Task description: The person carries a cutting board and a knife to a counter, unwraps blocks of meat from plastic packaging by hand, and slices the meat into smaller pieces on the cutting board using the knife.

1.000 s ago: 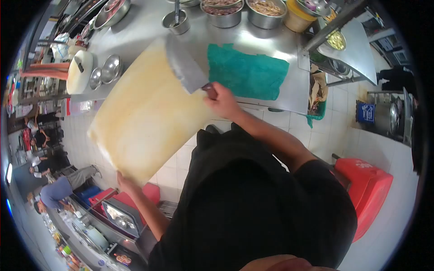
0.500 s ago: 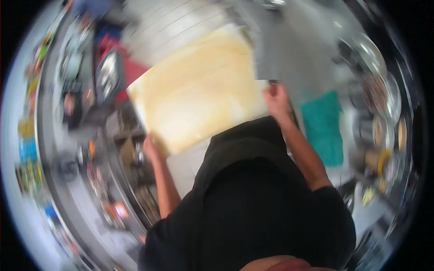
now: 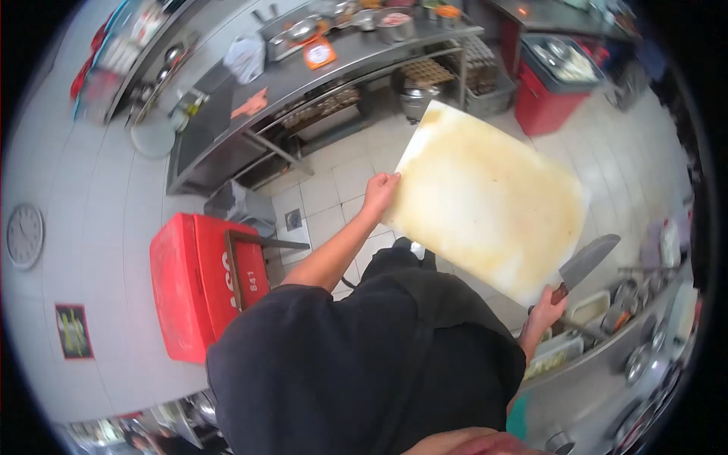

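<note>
While the person in black (image 3: 364, 356) stands on the tiles (image 3: 322, 189), with twelve o'clock dead ahead, the big stained board (image 3: 485, 205) hangs in mid-air at one, broad face up. Left hand (image 3: 381, 193) on its near-left edge, thumb over the top, fingers clamped there! Right hand (image 3: 544, 309) at the near-right corner, fingers wrapped round the handle of a knife (image 3: 588, 259), blade poking out towards two; whether they pinch the corner too, I can't tell from here.

Now the writing: between nine and ten, a red box (image 3: 174, 280) shows "841" in white, with bigger white letters partly blocked by a dark frame (image 3: 233, 269). At nine, a poster (image 3: 73, 331) on the wall (image 3: 114, 288), too small to read. Just shy of twelve, an orange card (image 3: 319, 53) on the steel counter (image 3: 371, 51), its lettering lost to me.

Containers next! A pot (image 3: 400, 35) at twelve, something pinkish in it. Just past one, a red bin (image 3: 547, 110) topped by a tray (image 3: 569, 85) holding pale stuff (image 3: 580, 68) and metalware (image 3: 559, 48). Round at three, a tub (image 3: 561, 346) of pale green pieces (image 3: 547, 362). Between ten and eleven, a grey bin (image 3: 262, 216), plastic liner (image 3: 241, 199) showing.
</note>
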Motion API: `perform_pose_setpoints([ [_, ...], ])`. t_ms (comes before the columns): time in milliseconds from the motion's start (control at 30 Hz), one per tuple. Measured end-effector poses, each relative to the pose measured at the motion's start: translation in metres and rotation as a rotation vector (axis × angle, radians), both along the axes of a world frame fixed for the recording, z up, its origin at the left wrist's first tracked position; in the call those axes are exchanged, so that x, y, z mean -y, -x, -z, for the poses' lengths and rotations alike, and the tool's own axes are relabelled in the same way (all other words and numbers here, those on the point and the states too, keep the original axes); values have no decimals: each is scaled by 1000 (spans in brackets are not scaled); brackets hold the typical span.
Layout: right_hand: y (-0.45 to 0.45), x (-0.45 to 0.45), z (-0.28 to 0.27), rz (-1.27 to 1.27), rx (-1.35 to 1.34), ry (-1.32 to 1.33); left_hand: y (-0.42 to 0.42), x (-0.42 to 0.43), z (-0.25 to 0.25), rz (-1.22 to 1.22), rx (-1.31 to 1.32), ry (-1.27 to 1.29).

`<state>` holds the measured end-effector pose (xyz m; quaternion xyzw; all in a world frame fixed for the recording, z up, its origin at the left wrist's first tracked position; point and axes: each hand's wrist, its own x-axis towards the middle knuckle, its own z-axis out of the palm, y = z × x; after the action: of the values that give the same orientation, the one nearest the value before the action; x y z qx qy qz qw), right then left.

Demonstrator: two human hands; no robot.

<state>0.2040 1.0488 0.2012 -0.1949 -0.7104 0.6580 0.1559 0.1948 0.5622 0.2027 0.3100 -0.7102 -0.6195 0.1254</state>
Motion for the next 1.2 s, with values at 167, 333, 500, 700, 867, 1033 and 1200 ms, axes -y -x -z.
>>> perform_pose_setpoints([
  [167, 56, 95, -3, -251, 26, -15, -62, 85, 7, -227, 22, -32],
  [333, 104, 275, -3, -487, -27, -114, -106, 228, 25, -443, 54, -41],
  [500, 118, 402, 4, -717, -62, 1, -158, 324, 24, -564, 59, -81],
  [700, 156, 529, -16, -904, -8, -173, -181, 409, 38, -688, 42, -130],
  [867, 194, 637, -6, -1018, 10, -170, -180, 465, 19, -814, 66, -110],
  [1033, 245, 758, 19, -1153, -2, -77, -175, 548, 23, -906, 17, -98],
  [1200, 288, 866, 40, -1233, 8, -243, -148, 613, -5, -992, 58, -88],
])
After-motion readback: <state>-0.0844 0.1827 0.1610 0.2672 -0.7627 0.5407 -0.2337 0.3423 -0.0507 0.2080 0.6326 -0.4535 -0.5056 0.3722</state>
